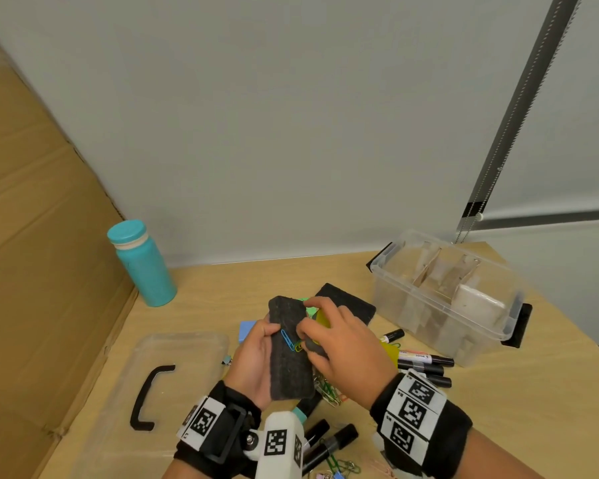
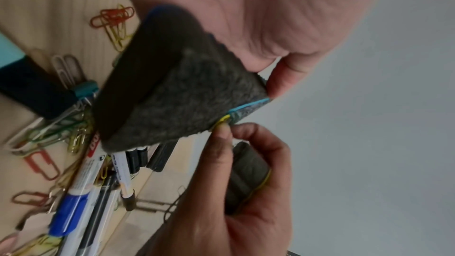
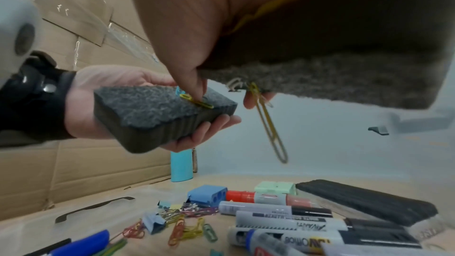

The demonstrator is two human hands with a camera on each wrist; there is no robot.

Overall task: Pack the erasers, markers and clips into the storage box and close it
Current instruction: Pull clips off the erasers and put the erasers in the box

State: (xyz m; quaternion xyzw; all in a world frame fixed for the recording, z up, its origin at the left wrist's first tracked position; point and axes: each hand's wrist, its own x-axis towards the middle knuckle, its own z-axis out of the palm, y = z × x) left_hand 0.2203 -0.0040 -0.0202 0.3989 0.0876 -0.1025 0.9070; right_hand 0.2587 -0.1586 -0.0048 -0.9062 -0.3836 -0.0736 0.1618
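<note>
- Head view, lower centre: the left hand [image 1: 253, 361] grips a dark felt eraser [image 1: 289, 347] above the bench [image 1: 498, 409], thumb on one long side, fingers on the other.
- A blue clip [image 1: 287, 338] and a yellow clip [image 1: 298, 347] lie on the eraser's felt face; the right hand's [image 1: 343, 344] fingertips pinch at the yellow one.
- The right hand also clasps a second eraser [image 2: 246, 174] in its palm. The left wrist view shows it at lower centre; the head view shows only a dark end of it under the fingers.
- Only the right wrist view shows a long gold clip [image 3: 270, 129] hanging from the felt edge of that second eraser, at frame centre.
- A third eraser [image 1: 346, 302] lies flat on the bench, behind the hands in the head view.
- The clear box [image 1: 446, 295] stands open at right of the head view with cardboard dividers inside; what lies between them is hard to make out.
- Its lid [image 1: 173, 375], with a black handle, lies flat at lower left.
- Markers [image 3: 290, 223] and loose clips [image 3: 187, 227] lie scattered on the bench, clearest at the bottom of the right wrist view; in the head view the wrists hide many.
- A teal bottle [image 1: 142, 264] stands upright at left, near a cardboard sheet [image 1: 32, 236].
- The left wrist view is blurred at its left edge.
</note>
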